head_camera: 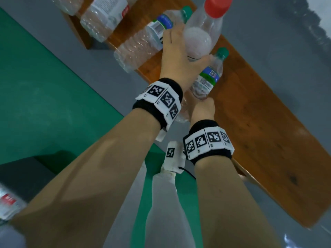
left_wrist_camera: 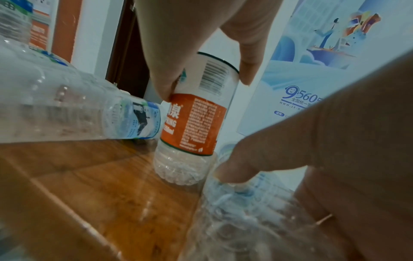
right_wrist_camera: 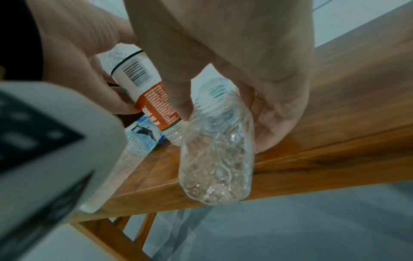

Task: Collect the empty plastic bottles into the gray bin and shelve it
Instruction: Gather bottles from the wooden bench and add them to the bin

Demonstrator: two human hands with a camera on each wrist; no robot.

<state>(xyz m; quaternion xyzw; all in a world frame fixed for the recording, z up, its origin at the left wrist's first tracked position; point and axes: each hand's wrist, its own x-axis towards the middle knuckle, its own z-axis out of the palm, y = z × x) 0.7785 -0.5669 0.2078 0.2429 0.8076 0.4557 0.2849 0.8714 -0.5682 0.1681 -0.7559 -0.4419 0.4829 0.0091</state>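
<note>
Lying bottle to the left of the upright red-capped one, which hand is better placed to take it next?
Left, likely: the left hand, though gripping the red-capped bottle, is right beside that lying bottle. The right hand grips a second bottle at the bench edge, farther away.

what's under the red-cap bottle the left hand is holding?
The red-cap bottle, held by the left hand, stands upright on the wooden bench. Nothing else shows beneath it; its base hides the contact patch.
</note>
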